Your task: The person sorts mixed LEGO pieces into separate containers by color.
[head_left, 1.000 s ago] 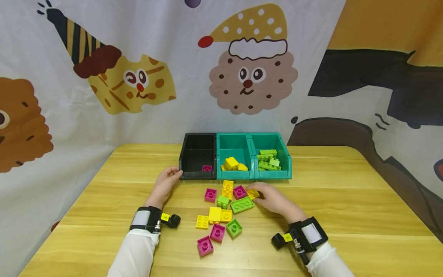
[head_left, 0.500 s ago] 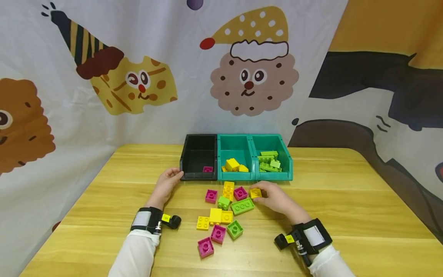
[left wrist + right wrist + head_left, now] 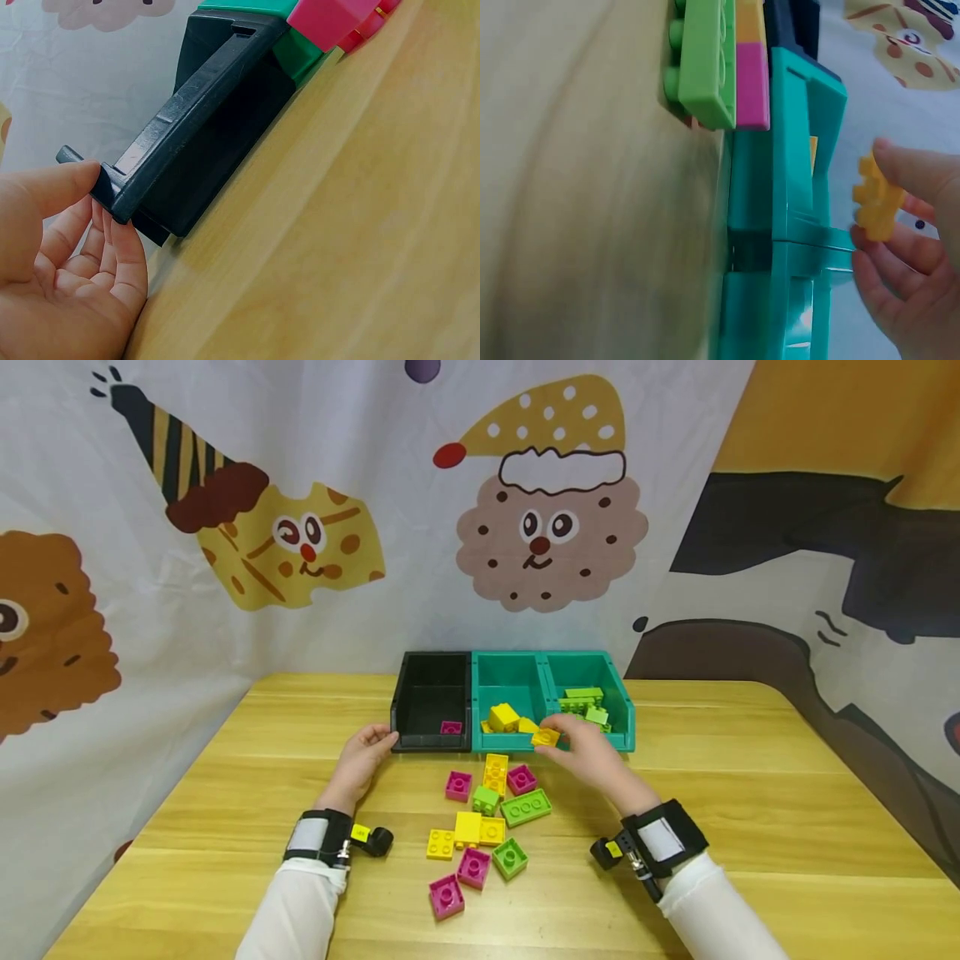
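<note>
A: What've we got in the right hand (image 3: 581, 752)?
B: We pinch a yellow brick (image 3: 545, 737), just above the middle teal bin's (image 3: 510, 681) front lip, at 12 o'clock from the loose brick pile (image 3: 487, 827).
A: Left hand (image 3: 362, 757)?
B: Thumb & fingers grip the black bin (image 3: 431, 693) at its front-left corner, 9 o'clock side.

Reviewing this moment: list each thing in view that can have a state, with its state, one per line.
Left hand: grips the black bin's front corner.
Right hand: pinches a yellow brick.
Yellow brick: lifted, at the middle bin's front edge.
Black bin: holds one pink brick.
Middle teal bin: holds yellow bricks.
Right teal bin: holds green bricks.
Loose bricks: on the table.
</note>
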Tool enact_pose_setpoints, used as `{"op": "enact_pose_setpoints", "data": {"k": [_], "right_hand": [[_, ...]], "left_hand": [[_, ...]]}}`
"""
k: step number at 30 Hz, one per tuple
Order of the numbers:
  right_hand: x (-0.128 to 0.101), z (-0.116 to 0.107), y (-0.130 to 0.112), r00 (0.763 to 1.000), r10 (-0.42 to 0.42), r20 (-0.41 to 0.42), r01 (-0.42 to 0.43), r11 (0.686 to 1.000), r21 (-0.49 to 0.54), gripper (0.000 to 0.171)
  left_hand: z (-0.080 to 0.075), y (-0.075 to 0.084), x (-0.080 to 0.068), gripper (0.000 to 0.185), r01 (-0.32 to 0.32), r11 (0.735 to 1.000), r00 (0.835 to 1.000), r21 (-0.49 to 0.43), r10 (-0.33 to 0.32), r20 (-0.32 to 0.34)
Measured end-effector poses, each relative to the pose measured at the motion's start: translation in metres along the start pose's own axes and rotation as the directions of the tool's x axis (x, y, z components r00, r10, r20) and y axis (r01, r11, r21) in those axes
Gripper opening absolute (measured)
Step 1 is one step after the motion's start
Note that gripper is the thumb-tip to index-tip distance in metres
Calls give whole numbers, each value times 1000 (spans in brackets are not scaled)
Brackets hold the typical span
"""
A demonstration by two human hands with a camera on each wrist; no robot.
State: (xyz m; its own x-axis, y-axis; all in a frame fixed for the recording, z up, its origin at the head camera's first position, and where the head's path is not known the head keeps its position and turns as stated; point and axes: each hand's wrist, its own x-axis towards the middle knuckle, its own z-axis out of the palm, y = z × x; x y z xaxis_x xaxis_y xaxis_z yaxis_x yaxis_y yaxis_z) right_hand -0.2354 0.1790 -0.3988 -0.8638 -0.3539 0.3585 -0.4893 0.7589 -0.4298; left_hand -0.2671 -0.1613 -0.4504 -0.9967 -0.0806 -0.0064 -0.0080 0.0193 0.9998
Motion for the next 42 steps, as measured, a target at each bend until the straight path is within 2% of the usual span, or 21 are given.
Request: {"op": "enact_pose_setpoints", "data": {"k": [3, 6, 13, 15, 19, 22, 31, 42], "right_hand": [[11, -1, -3, 1000, 6, -24, -8, 998, -65, 29], [20, -1, -6, 998, -42, -45, 35, 988, -152, 24], [37, 5, -11, 980, -193, -49, 160, 910, -383, 18], [39, 8, -12, 978, -203, -39, 171, 899, -403, 13], [42, 12, -13, 982, -187, -26, 162, 906, -392, 8], [43, 15, -13, 986, -168, -19, 145, 899, -413, 6], [50, 20, -11, 985, -172, -1, 146, 836, -529, 6], [50, 25, -6, 976, -220, 5, 182, 793, -582, 12]], "left_hand": [[0, 0, 0, 18, 0, 1000, 1000, -4, 0, 2], [0, 0, 0, 18, -1, 1000, 1000, -11, 1, 5], [0, 0, 0, 19, -6, 1000, 1000, -16, 6, 9], [0, -1, 0, 19, -6, 1000, 1000, -15, 6, 9], [-1, 0, 0, 20, -4, 1000, 1000, -9, 5, 7], [-1, 0, 1, 20, -4, 1000, 1000, -3, 4, 7], [-2, 1, 1, 20, 4, 1000, 1000, -8, -4, 8], [-1, -1, 1, 18, 1, 1000, 1000, -8, -1, 11]]}}
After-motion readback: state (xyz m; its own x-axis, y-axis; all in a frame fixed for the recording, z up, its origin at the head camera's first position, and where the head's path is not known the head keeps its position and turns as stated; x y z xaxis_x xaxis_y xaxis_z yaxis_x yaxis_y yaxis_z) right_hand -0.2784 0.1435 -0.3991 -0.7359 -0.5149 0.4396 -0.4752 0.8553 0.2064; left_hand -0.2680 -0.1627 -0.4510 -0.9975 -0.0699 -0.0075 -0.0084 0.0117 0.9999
